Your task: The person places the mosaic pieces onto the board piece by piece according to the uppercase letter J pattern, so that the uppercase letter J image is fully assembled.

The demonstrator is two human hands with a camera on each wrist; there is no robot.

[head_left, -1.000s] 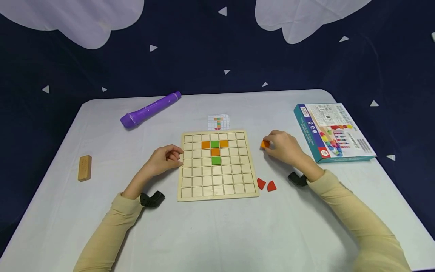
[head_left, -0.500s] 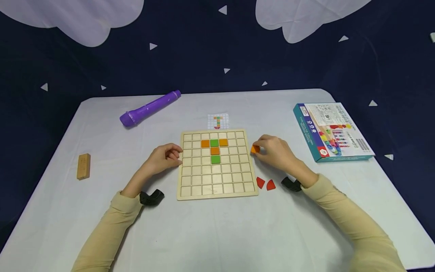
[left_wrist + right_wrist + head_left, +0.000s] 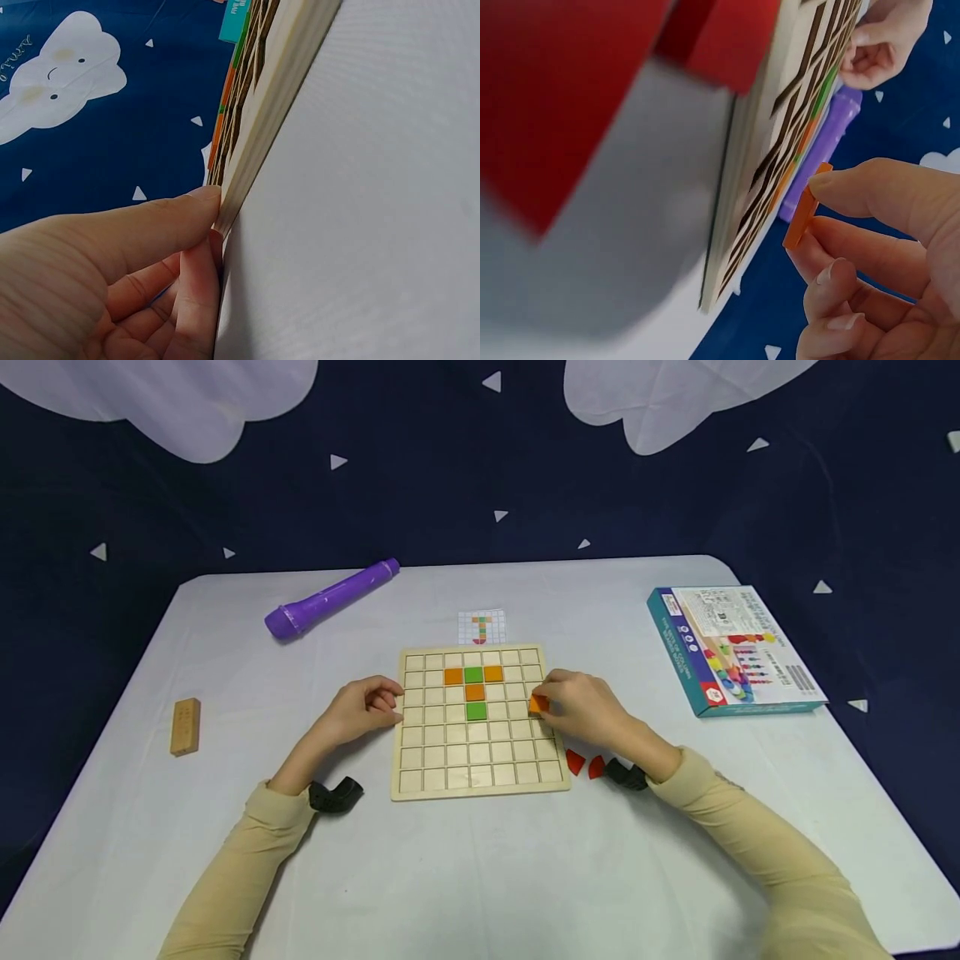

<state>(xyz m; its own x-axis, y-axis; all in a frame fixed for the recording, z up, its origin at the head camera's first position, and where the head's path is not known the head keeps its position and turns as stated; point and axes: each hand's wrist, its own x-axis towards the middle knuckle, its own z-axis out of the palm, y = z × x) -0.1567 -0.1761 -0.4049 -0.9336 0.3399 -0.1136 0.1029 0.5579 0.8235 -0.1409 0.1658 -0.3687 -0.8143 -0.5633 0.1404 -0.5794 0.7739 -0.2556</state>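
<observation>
Over the right side of the board, the right hand pinched an orange tile; the left hand pinched the board's left edge. Five tiles, orange and green, sat in its grid. Red pieces lay just beside it on the worktop. Rightward, a box bore print and a barcode, too small to read; script on the backdrop was unclear.

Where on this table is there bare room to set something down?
The white table between the sleeves, this side of the grid board, looks bare; so does the patch between the wooden block and purple stick. It's crowded at the board's right edge, where the right hand pinches an orange tile near two red pieces.
</observation>
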